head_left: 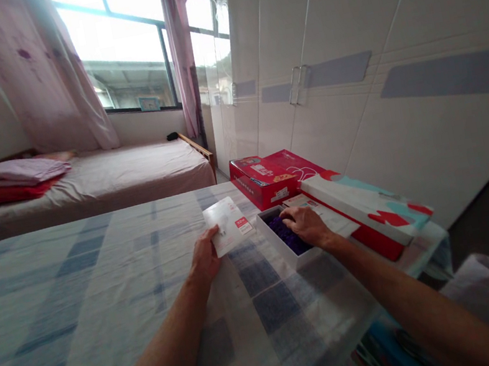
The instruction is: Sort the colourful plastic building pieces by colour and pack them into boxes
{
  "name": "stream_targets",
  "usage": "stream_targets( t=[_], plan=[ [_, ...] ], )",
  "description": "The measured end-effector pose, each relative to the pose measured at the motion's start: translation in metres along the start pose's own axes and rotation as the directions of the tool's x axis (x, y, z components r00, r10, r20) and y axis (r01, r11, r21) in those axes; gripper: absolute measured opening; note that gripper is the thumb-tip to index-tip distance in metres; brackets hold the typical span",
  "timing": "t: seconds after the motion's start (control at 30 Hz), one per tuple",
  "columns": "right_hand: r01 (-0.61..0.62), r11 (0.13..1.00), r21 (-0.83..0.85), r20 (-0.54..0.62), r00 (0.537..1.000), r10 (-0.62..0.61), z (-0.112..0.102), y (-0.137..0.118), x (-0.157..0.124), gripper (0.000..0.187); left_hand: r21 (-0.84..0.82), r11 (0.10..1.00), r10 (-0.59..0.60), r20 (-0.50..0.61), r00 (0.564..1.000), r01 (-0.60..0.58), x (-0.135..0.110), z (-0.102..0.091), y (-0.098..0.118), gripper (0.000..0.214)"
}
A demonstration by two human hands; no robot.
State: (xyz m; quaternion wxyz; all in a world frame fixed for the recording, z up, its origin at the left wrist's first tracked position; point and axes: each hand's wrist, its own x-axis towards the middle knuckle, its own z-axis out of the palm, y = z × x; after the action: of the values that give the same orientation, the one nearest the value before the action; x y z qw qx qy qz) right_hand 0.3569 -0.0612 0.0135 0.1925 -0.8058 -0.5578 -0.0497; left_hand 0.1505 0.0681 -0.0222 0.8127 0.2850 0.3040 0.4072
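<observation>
My left hand (206, 254) grips the lower left edge of a flat white package (228, 227) with a red label at its right side, tilted just above the tablecloth. To the right stands an open white box (280, 251) with dark purple filler (288, 238) inside. My right hand (306, 225) reaches over the far right side of this box. Its fingers are curled down at the filler, and whatever is between the fingertips is hidden. A white printed sheet or flat box (333, 218) lies partly behind my right hand.
A red box (259, 186) stands behind the white box. Beside it, a long white, red and teal carton (371, 205) lies along the table's right edge. A blue-and-white checked cloth (103, 296) covers the table. Beyond are a bed (142, 169) and white wardrobes (329, 16).
</observation>
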Motion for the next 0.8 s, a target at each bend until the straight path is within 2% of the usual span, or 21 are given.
stream_targets(
  t=[0.07,0.2,0.33,0.4,0.53,0.7,0.8],
  plan=[
    [0.02,1.0,0.015,0.002,1.0,-0.02,-0.003,0.001,0.0,0.023,0.006,1.0,0.009,-0.001,1.0,-0.009,0.001,-0.001,-0.001,0.014],
    [0.084,0.993,0.085,-0.095,0.993,-0.076,-0.01,0.007,-0.003,0.025,-0.009,1.0,0.0,0.0,1.0,0.0,0.0,0.0,-0.002,0.016],
    [0.204,0.975,0.09,0.058,0.976,-0.209,-0.004,0.008,-0.005,0.028,0.006,1.0,-0.001,0.006,1.0,0.001,0.0,0.0,-0.002,0.017],
    [0.206,0.976,0.068,0.101,0.972,-0.212,0.002,0.005,-0.004,0.029,0.012,1.0,0.007,0.014,1.0,-0.008,0.0,-0.001,-0.003,0.016],
    [0.207,0.978,0.031,0.105,0.972,-0.209,0.002,-0.001,-0.002,0.028,0.013,1.0,0.019,0.021,1.0,-0.019,0.002,-0.003,-0.003,0.014],
    [0.174,0.976,0.132,-0.028,0.985,-0.172,-0.018,0.009,-0.013,0.026,-0.005,1.0,0.0,0.024,1.0,0.0,0.003,-0.003,-0.003,0.014],
    [0.188,0.973,0.136,0.062,0.978,-0.198,-0.023,0.021,-0.024,0.021,-0.029,0.999,-0.014,0.012,1.0,0.015,0.002,-0.001,-0.003,0.016]
  ],
)
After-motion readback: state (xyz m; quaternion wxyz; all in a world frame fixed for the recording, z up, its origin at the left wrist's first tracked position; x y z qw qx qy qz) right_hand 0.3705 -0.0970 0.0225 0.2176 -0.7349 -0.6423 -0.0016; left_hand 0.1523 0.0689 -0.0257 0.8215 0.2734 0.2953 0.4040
